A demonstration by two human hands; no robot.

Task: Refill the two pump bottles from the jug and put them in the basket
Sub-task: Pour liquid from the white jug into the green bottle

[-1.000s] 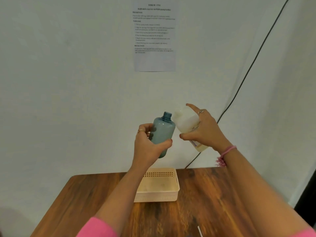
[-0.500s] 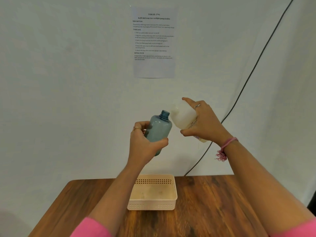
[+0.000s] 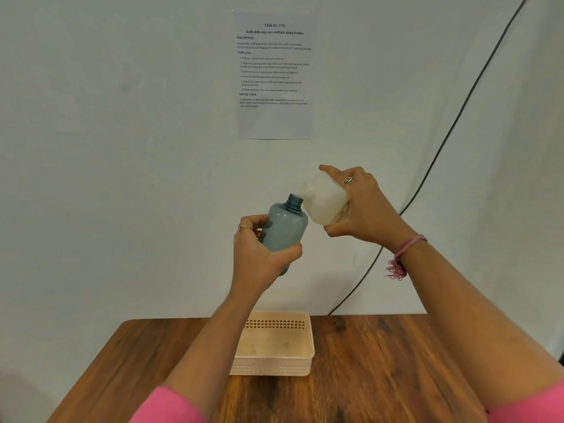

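Jug tipped at the bottle mouth
The left hand point(image 3: 259, 254) gripped the blue pump bottle point(image 3: 285, 228); the right hand point(image 3: 363, 209) held the white jug point(image 3: 325, 203) tilted.

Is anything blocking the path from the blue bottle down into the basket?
Nothing visible: the blue bottle, gripped by the left hand, hangs above the basket, which looks empty and open-topped.

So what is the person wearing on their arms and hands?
Both arms have bright pink sleeves pushed up above the elbows. The left hand wears a thin gold ring. The right hand wears a silver ring, with a pink tasselled thread band round its wrist.
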